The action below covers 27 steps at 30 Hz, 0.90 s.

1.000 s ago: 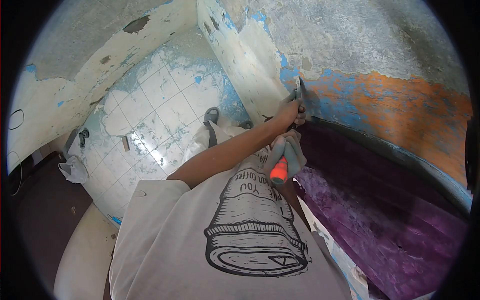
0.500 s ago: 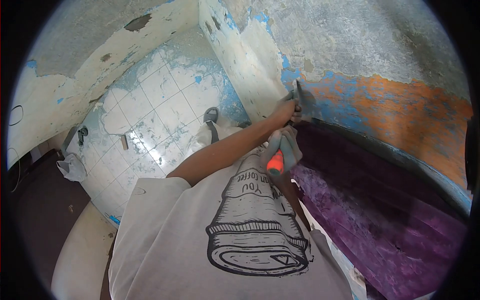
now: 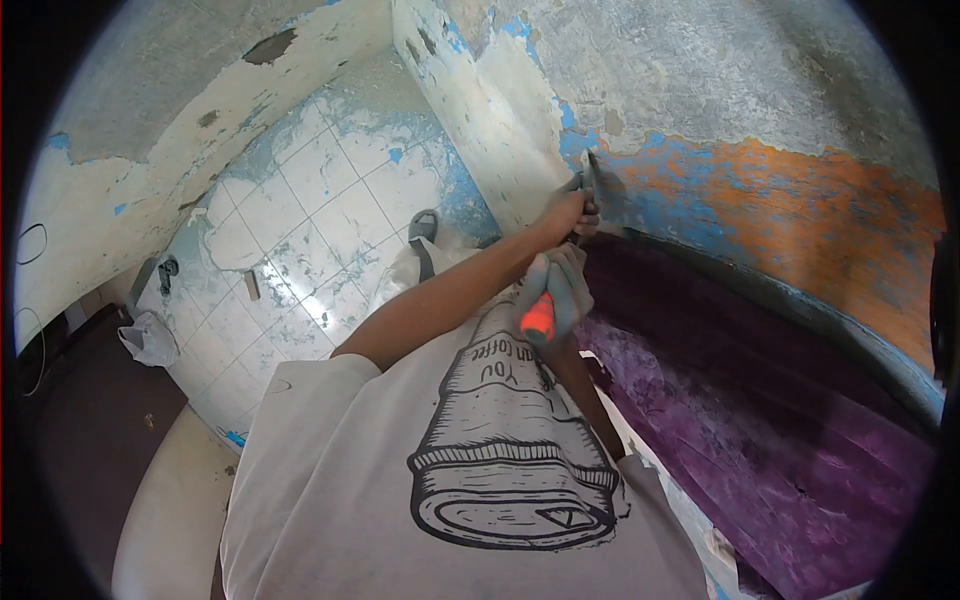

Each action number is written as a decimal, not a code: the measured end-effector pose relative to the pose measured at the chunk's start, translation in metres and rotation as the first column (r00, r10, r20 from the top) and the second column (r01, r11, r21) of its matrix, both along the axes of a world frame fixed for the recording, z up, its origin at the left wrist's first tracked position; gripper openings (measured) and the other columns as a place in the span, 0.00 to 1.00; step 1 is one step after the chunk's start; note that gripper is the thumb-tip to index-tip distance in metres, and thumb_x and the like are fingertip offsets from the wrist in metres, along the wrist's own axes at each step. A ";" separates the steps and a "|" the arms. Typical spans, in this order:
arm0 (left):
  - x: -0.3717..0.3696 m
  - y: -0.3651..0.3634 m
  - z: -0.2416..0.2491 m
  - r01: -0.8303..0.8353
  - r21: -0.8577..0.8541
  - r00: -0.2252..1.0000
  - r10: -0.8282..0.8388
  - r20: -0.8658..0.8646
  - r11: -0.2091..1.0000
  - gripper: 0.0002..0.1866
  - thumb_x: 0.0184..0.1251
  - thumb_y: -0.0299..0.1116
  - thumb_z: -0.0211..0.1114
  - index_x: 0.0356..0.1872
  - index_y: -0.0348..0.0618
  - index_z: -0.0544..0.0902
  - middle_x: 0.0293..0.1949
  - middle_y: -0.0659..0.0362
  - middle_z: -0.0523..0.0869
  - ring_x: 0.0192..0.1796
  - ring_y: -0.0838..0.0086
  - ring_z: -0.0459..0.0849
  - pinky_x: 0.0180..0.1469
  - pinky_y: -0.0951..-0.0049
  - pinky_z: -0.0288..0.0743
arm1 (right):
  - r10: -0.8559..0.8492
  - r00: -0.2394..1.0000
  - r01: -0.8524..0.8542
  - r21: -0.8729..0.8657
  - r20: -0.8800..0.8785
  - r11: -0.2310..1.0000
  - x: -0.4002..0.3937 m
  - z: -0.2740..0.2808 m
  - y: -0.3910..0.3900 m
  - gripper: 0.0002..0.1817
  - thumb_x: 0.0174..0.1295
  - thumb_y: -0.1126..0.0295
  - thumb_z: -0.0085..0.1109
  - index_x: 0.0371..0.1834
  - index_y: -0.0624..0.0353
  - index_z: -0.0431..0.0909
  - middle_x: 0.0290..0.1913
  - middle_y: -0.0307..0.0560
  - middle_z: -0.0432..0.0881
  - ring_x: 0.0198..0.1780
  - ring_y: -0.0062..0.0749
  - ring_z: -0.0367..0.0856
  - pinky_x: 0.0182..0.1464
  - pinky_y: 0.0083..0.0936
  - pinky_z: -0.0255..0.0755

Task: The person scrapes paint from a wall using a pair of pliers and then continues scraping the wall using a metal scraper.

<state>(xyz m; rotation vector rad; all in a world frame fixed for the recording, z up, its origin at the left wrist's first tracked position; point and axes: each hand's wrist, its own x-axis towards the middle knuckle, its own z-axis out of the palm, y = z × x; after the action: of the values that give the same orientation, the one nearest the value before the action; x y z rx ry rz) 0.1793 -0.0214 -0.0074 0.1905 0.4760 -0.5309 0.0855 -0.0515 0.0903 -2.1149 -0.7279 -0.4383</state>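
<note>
- Gripping a paint scraper (image 3: pixel 590 185) with both hands, a person works at a peeling wall (image 3: pixel 760 110) seen from a head-worn camera looking down over a printed T-shirt (image 3: pixel 480 450).
- Left hand (image 3: pixel 565 215), fingers curled shut, sits high on the tool just behind the metal blade, which touches the wall where blue paint (image 3: pixel 640 165) meets bare grey plaster.
- Right hand (image 3: pixel 555 290), wearing a grey glove, is closed around the orange handle (image 3: pixel 538 318), nearer the chest.
- Scraper's long axis runs from the orange butt near the body up and away to the blade on the wall, so the working edge lies forward of and above both hands; the left hand is the nearer of the two to it.
- An orange paint band (image 3: pixel 820 210) stretches to the right of the blade, above a dark purple lower wall (image 3: pixel 760 400).
- Far below on the left lies a tiled floor (image 3: pixel 320 220) streaked with white, with a sandalled foot (image 3: pixel 424 228) beside the wall's corner.
</note>
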 end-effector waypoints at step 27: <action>-0.020 0.004 0.026 0.052 -0.058 0.992 -0.045 0.119 0.997 0.03 0.77 0.29 0.48 0.47 0.49 0.67 0.29 0.64 0.69 0.18 0.84 0.62 0.11 0.85 0.55 | 0.046 0.998 -0.045 -0.024 0.049 0.999 -0.019 0.016 0.004 0.15 0.56 0.88 0.57 0.17 0.64 0.65 0.20 0.48 0.69 0.23 0.40 0.72 0.36 0.38 0.65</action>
<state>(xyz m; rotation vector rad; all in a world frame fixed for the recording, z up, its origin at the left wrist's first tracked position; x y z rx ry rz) 0.1592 -0.0173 0.0183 0.1745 0.3403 -0.5775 0.0664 -0.0475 0.1059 -2.1111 -0.8115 -0.4606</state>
